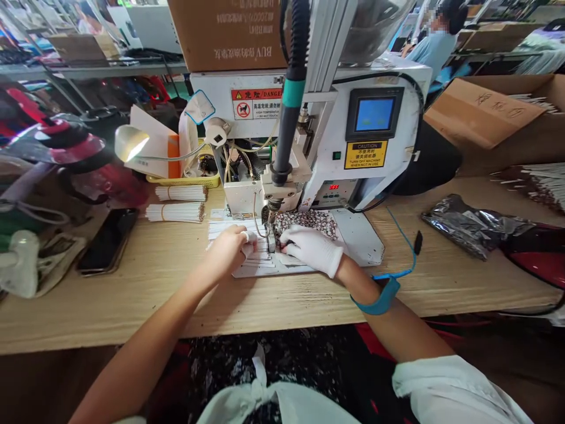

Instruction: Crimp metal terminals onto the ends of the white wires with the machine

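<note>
My left hand (pixel 227 253) is at the left of the machine's working head (pixel 271 229), with white covers on some fingertips. Its fingers are pinched together over thin white strips (pixel 260 262) lying on the base plate; what they grip is hidden. On the other side of the head, my right hand (pixel 313 248) wears a white glove and a blue wrist strap (pixel 379 299). Its fingertips are drawn together at the edge of a pile of small dark red and white parts (pixel 311 221). Anything between them is too small to make out.
Behind my hands stands a white machine (pixel 326 135) with a screen and a heat warning label. Bundled white strips (pixel 176 212), a phone (pixel 108 241) and a lamp (pixel 131 143) are at left. At right lie a dark plastic bag (pixel 472 227) and an open carton (pixel 485 112).
</note>
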{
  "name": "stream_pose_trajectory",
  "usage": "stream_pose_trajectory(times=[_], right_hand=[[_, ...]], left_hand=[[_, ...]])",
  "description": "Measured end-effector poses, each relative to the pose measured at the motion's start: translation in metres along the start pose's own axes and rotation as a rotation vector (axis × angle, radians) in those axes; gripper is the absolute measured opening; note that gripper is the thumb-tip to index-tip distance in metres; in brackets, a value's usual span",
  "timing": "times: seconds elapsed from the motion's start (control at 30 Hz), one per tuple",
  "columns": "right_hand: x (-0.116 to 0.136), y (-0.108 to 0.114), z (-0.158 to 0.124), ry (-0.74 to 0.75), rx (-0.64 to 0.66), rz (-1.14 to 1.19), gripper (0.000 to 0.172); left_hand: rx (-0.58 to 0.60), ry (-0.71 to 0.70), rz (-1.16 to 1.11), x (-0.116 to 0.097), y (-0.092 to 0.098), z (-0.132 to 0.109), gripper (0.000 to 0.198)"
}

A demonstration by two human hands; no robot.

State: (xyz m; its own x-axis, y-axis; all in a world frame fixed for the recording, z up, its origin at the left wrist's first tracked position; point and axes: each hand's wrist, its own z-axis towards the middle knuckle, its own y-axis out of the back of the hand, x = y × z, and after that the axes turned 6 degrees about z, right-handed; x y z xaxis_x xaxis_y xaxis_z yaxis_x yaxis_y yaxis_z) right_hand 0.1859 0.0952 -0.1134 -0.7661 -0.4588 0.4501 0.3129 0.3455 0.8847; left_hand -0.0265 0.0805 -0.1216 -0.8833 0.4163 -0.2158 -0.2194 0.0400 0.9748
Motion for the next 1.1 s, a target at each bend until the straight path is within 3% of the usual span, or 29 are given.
stream_pose_trajectory(times=[0.17,0.33,0.43,0.6,0.73,0.93,1.1], right_hand=[[-0.004,0.001,-0.001,-0.024,-0.024,0.037,0.011],[-0.014,0.004,0.0,0.048,-0.224,0.275,0.013],[-0.019,0.006,0.001,0.079,-0.299,0.391,0.017],[-0.022,0.008,0.002,-0.161,-0.258,0.737,0.012],[-0.021,0.007,0.003,-0.083,-0.355,0.87,0.016],[-0.012,-0.002,0.009,-0.221,-0.231,1.399,0.028],[-0.001,-0.012,0.016,-0.261,-0.237,1.411,0.028]], left_hand=[[0.073,-0.008,0.023,-0.003,0.003,0.0,0.021],[0.102,-0.088,0.055,-0.007,0.01,0.003,0.025],[0.143,-0.06,0.063,-0.01,0.012,0.005,0.024],[0.128,0.125,0.038,-0.006,0.018,0.002,0.027],[0.126,0.249,0.197,0.0,0.019,0.001,0.028],[0.105,0.084,0.135,-0.006,0.011,0.011,0.026],[0.133,0.044,0.103,-0.005,0.012,0.015,0.025]])
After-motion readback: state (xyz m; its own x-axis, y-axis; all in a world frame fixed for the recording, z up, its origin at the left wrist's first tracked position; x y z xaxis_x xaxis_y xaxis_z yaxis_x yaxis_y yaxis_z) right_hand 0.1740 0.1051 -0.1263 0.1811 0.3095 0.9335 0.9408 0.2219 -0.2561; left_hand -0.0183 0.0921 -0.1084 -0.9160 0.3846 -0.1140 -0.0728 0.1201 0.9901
